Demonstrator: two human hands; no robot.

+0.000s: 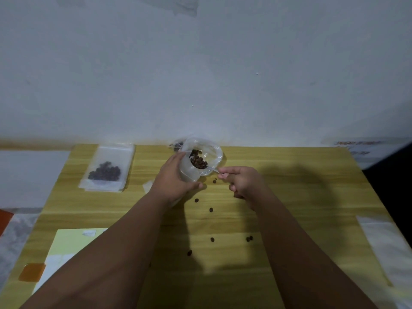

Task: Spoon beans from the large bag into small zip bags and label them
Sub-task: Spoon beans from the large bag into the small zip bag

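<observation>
Left hand [176,180] grips the bag [214,153], right hand [243,184] pinches the spoon [212,169] (a wobble could spill more beans [199,162]).

On table [289,197]: zip bag [189,172] centre-back, spoon [212,169] with beans [199,162] inside its mouth; filled bag [107,168] left of it; loose beans [211,210] in front; paper sheet [71,241] front-left.

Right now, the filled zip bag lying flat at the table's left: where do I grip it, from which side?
Pinch the filled zip bag at its empty far end, coming down from above on the far side. It lies flat with its beans bunched toward the near end, so the far part is thin bare plastic, probably easiest to lift.
</observation>
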